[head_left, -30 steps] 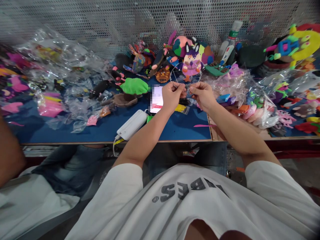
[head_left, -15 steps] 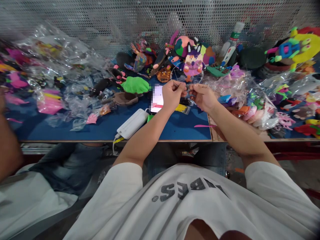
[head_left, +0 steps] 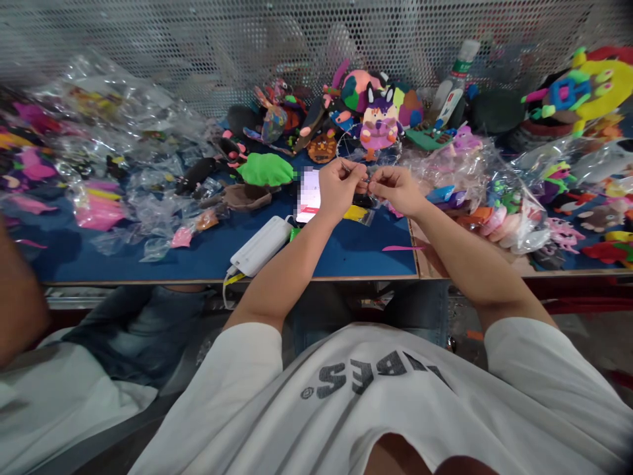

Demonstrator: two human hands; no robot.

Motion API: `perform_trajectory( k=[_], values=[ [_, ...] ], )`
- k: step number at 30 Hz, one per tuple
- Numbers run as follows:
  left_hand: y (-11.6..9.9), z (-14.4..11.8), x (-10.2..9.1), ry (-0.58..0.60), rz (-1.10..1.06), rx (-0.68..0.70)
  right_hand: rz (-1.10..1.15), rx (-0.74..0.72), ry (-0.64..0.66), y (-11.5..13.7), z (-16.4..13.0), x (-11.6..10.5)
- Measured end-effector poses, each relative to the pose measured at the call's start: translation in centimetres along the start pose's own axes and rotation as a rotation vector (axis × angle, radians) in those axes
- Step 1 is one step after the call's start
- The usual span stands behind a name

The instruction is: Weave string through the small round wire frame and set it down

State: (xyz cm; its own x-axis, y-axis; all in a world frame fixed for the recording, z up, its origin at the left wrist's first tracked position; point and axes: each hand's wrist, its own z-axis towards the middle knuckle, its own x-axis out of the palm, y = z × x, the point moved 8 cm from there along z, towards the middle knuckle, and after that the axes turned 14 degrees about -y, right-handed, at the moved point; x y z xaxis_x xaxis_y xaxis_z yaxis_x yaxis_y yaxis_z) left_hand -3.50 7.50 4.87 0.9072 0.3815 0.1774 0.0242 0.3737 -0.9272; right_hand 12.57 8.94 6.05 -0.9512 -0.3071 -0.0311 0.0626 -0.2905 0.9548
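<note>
My left hand (head_left: 337,188) and my right hand (head_left: 395,190) are raised side by side over the blue table (head_left: 208,254), fingertips almost touching. Between them they pinch a thin wire loop (head_left: 352,150) with a small clear piece at the fingers; what that piece is stays too small to tell. Just behind the hands stands a purple and pink toy figure (head_left: 378,122). A phone with a lit screen (head_left: 309,194) lies left of my left hand, and a small yellow piece (head_left: 357,214) lies under the hands.
A white power bank (head_left: 261,245) with a yellow cable sits near the front edge. Clear bags of coloured parts (head_left: 113,165) cover the left; more bags and soft toys (head_left: 514,204) crowd the right. A perforated metal screen (head_left: 198,46) backs the table. Another person's arm (head_left: 17,297) is at far left.
My hands have closed in on each other slightly, the right one drawing left toward the left. The arm at far left has shifted a little.
</note>
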Motion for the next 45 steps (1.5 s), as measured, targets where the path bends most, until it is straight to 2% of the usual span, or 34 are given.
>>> perform_trajectory(
  k=[4, 6, 8, 10, 13, 15, 17, 19, 25, 28, 31, 37, 41, 45],
  values=[
    [2.1, 0.4, 0.5, 0.081, -0.087, -0.241, -0.275, -0.262, -0.047, 2.0, -0.5, -0.6],
    [2.9, 0.4, 0.8, 0.133, -0.139, -0.377, -0.328, -0.305, -0.058, 2.4, -0.7, -0.5],
    [3.2, 0.3, 0.9, 0.147, -0.168, -0.448, -0.329, -0.302, -0.114, 2.5, -0.6, -0.7],
    [3.0, 0.5, 0.7, 0.111, -0.164, -0.417, -0.303, -0.278, -0.209, 2.2, -0.3, -1.4],
    [1.8, 0.7, 0.2, 0.024, -0.108, -0.213, -0.327, -0.247, -0.301, 1.7, 0.2, -2.2],
    [0.9, 0.5, 0.2, 0.007, -0.061, -0.073, -0.348, -0.209, -0.248, 1.1, 0.5, -2.0],
    [0.5, 0.3, 0.4, 0.017, -0.031, 0.010, -0.290, -0.118, -0.171, 0.3, 0.7, -1.6],
    [0.3, 0.1, 0.5, 0.023, -0.017, 0.044, -0.183, 0.003, -0.150, -0.7, 0.8, -1.4],
    [0.2, -0.7, 0.9, 0.034, 0.059, 0.051, 0.138, 0.421, -0.237, -4.1, 0.4, -0.9],
    [-0.1, -1.1, 0.7, -0.003, 0.087, 0.080, 0.268, 0.519, -0.245, -4.6, 0.2, -0.4],
    [0.0, -1.1, 0.6, -0.040, 0.079, 0.087, 0.333, 0.496, -0.210, -4.2, 0.0, 0.2],
    [1.7, -0.2, 0.1, -0.097, 0.044, 0.051, 0.364, 0.271, -0.257, -2.9, -0.1, 0.1],
    [2.5, 0.3, 0.0, -0.112, 0.008, 0.019, 0.399, 0.225, -0.238, -2.9, -0.1, 0.3],
    [2.3, 0.4, 0.0, -0.107, -0.030, 0.027, 0.415, 0.187, -0.257, -3.0, 0.1, 0.0]
  ],
)
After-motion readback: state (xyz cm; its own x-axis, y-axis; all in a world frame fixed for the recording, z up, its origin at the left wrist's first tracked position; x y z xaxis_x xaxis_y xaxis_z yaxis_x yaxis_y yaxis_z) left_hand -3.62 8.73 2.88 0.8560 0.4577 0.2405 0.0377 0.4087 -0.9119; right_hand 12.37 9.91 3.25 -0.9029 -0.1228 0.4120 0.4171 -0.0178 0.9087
